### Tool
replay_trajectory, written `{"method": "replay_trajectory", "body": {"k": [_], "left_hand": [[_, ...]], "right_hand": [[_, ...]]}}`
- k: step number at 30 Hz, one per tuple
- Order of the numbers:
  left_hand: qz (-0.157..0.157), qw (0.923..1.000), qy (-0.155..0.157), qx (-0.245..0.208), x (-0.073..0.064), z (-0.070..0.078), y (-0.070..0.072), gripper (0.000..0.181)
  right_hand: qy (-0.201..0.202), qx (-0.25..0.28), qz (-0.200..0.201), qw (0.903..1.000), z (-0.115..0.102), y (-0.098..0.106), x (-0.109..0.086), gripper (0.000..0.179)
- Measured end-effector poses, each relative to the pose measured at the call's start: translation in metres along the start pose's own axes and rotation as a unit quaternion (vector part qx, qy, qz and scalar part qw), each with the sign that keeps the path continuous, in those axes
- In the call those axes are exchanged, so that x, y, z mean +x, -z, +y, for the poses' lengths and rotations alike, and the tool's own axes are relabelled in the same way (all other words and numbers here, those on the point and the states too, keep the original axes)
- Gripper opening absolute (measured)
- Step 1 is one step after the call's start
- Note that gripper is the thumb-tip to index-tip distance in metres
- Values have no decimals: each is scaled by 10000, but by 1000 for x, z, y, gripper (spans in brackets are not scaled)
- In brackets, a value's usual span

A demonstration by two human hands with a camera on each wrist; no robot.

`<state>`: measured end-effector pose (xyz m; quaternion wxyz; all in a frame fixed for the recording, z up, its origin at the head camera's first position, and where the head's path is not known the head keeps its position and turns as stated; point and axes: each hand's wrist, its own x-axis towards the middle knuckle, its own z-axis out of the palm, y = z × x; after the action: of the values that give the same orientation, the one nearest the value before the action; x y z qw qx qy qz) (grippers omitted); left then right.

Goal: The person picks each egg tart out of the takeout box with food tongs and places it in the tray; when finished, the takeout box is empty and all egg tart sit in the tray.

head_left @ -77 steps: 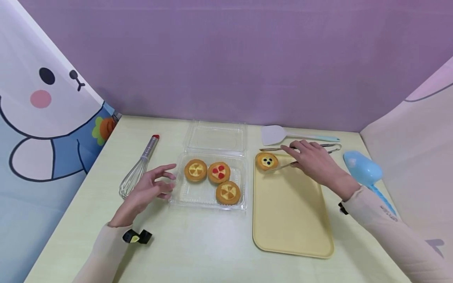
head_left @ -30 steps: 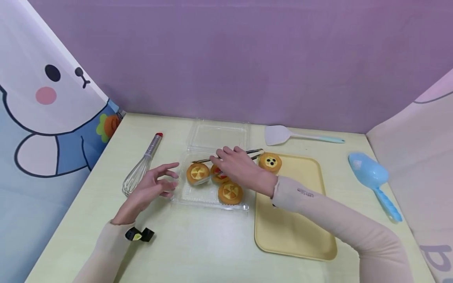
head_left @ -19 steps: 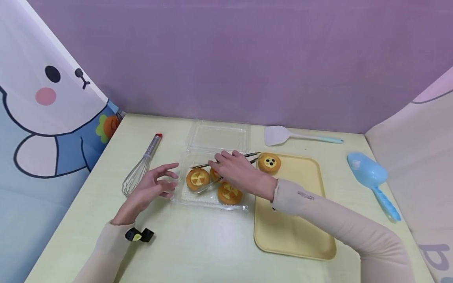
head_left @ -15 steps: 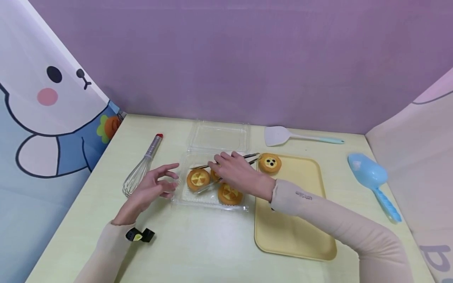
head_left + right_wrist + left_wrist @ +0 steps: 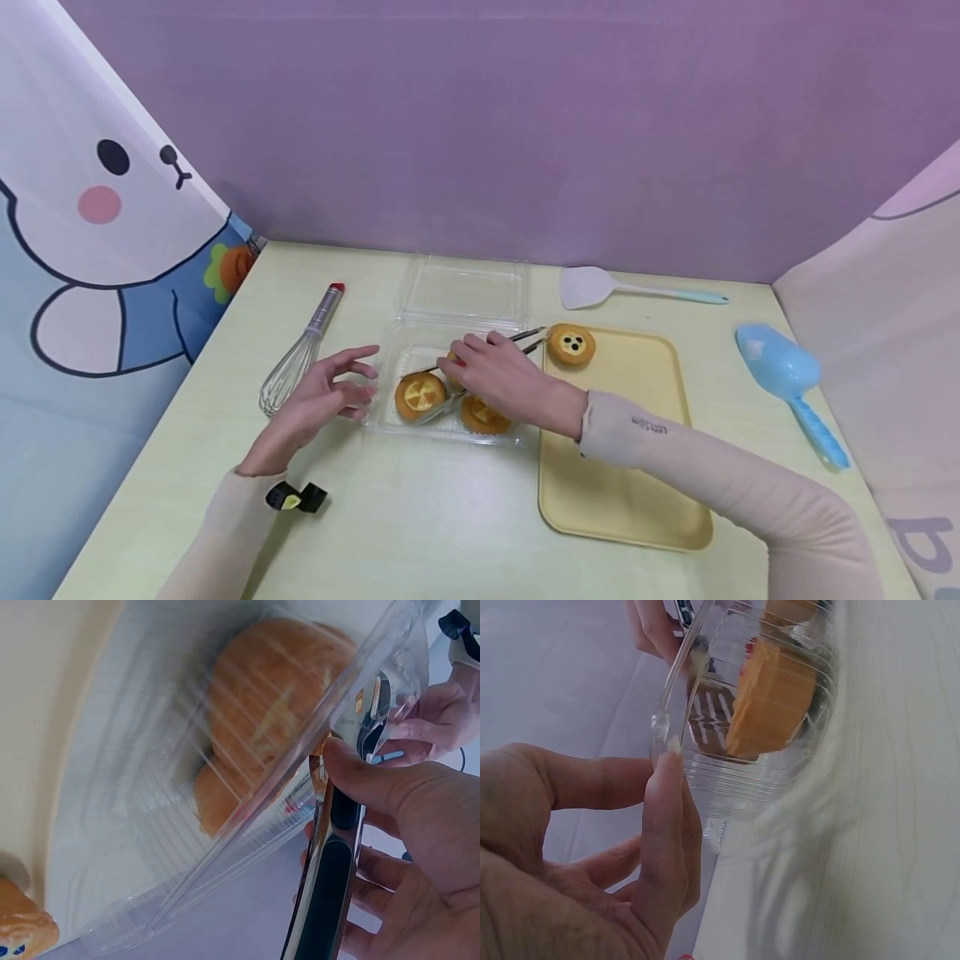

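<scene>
My right hand [image 5: 504, 379] grips metal tongs [image 5: 322, 900] by their dark-inlaid handles, over a clear hinged plastic box [image 5: 442, 435]. The tongs' arms straddle the left tart [image 5: 418, 397], which has a yellow wedge pattern. In the left wrist view, a slotted tong end [image 5: 711, 716] lies beside that tart. Another wedge-topped tart [image 5: 482, 417] sits to the right, partly under the hand. A red-topped tart [image 5: 454, 367] is mostly hidden by the hand. At the box's left edge, my left hand [image 5: 318, 396] rests loosely bent fingertips against the rim.
A yellow tray [image 5: 630, 508] lies right of the box, with a blueberry-dotted tart [image 5: 572, 344] in its back left corner. Behind it is a spatula [image 5: 588, 288]. A blue scoop [image 5: 780, 358] lies far right, a whisk [image 5: 303, 350] left. The box lid [image 5: 465, 287] stands open.
My right hand has brought the tongs from the tray to the box, leaving the blueberry-dotted tart on the tray. The left tart has shifted slightly towards me. The left hand stays put.
</scene>
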<state>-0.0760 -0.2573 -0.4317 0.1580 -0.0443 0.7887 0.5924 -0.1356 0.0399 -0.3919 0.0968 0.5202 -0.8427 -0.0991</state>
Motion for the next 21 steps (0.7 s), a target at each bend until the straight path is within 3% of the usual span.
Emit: {"method": "replay_trajectory", "body": {"k": [21], "left_hand": [[17,10000,-11,-68,-1,0,0,74]], "right_hand": [[127,-398,477,9980,-2,-2,-9,40]]}}
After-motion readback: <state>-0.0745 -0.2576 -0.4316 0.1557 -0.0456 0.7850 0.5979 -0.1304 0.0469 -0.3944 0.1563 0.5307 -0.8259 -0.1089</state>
